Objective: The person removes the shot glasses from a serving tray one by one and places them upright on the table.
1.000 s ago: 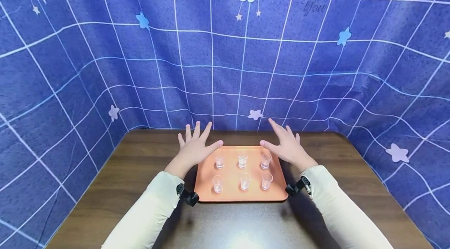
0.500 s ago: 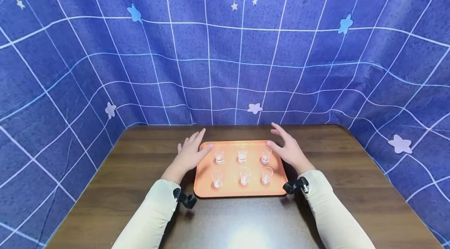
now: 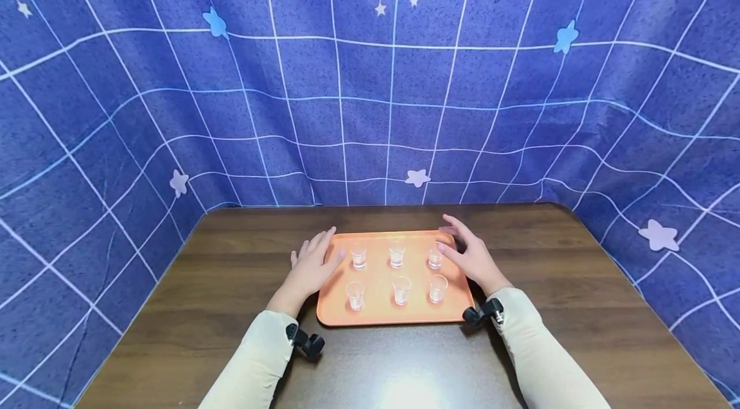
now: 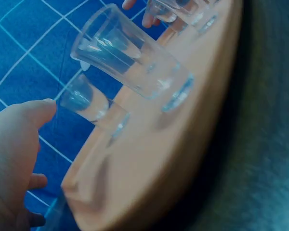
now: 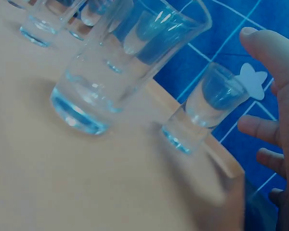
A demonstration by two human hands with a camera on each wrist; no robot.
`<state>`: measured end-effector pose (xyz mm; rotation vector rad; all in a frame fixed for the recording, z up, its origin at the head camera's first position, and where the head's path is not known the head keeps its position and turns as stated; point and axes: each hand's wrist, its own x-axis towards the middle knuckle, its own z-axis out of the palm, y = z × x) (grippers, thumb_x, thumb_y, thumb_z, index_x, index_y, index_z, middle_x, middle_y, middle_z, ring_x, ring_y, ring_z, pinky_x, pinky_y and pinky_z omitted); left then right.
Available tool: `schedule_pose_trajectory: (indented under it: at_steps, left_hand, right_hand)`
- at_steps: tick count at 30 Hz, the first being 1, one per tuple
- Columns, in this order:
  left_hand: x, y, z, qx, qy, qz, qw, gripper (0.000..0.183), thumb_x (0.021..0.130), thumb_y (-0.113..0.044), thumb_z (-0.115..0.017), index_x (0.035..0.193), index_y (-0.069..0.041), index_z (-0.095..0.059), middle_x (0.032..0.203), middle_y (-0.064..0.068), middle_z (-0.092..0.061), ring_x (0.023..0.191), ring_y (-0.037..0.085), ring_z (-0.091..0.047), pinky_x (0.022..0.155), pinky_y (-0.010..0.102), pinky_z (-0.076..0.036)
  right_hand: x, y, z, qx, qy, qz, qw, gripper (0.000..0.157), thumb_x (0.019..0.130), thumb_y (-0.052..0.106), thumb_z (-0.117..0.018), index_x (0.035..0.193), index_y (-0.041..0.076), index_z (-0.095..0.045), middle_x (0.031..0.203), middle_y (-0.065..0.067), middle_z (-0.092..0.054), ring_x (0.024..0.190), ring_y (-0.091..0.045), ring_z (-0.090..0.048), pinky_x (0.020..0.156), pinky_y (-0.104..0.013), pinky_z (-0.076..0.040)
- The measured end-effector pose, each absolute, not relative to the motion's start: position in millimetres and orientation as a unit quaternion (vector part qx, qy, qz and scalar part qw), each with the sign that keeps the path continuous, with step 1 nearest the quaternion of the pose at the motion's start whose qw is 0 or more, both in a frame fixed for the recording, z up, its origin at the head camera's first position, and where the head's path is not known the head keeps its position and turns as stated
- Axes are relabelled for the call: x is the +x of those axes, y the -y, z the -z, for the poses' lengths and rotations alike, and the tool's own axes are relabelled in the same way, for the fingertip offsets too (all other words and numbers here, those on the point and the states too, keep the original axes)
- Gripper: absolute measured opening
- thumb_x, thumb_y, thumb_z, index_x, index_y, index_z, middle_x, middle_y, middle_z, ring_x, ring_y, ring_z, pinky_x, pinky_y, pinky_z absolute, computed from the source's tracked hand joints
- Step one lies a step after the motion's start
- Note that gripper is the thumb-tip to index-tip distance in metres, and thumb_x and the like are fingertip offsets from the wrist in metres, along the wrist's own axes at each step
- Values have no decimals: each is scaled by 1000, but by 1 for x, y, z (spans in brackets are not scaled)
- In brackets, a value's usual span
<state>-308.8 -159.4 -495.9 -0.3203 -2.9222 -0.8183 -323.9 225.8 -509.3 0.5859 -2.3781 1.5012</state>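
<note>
An orange tray [image 3: 378, 310] lies on the table, bearing small clear shot glasses in two rows of three, all upright. My left hand [image 3: 309, 271] is at the tray's left edge, fingers loosely extended and thumb over the tray. In the left wrist view its thumb stands apart from the back-left shot glass [image 4: 89, 98]. My right hand [image 3: 474, 259] is at the right edge, fingers apart. In the head view its thumb overlaps the back-right shot glass [image 3: 435, 260]; the right wrist view shows a gap to that glass [image 5: 202, 113]. Whether either hand touches the rim, I cannot tell.
A dark wooden table [image 3: 225, 268] extends around the tray, with a bright reflection near its front. A blue curtain [image 3: 370, 107] with white lines and stars hangs behind and along both sides. Each wrist wears a black camera [image 3: 305, 341].
Both hands have come lower beside the tray, and their spread fingers have relaxed. The head view has tilted slightly. The tray and glasses appear to stay in place.
</note>
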Motion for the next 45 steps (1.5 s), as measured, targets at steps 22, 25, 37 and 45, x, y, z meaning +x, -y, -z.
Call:
schedule_pose_trajectory:
  at_steps: [22,25,37,45]
  left_hand:
    - [-306,172,527,-94,974,204,39,73,98,-58,-50,161,-27,-29,163,19,-28,149,52,-13,113,73,1]
    - [-306,175,529,-94,976,191,40,72,99,-59,-48,160,-26,-31,163,19,-29,150,51,-13,113,73,2]
    - [-305,174,526,-79,980,185,6,74,100,-60,-42,163,-27,-22,167,16,-22,152,47,-6,115,69,8]
    - [-306,175,528,-78,982,174,-10,77,100,-66,-37,164,-28,-17,168,17,-17,152,48,-3,115,69,9]
  right_hand:
    - [-316,-228,523,222,840,-484,106,66,88,20,-81,146,15,-50,123,-10,-71,120,-29,-63,110,-55,-36]
    - [-314,-229,523,223,850,-463,111,64,87,24,-81,144,16,-52,120,-5,-72,118,-26,-63,108,-53,-39]
    - [-311,-225,517,233,857,-443,127,57,86,21,-81,136,9,-56,112,-1,-73,110,-23,-64,97,-50,-48]
    - [-311,-225,520,215,874,-416,131,55,87,28,-80,134,9,-58,112,-1,-71,106,-23,-60,94,-48,-47]
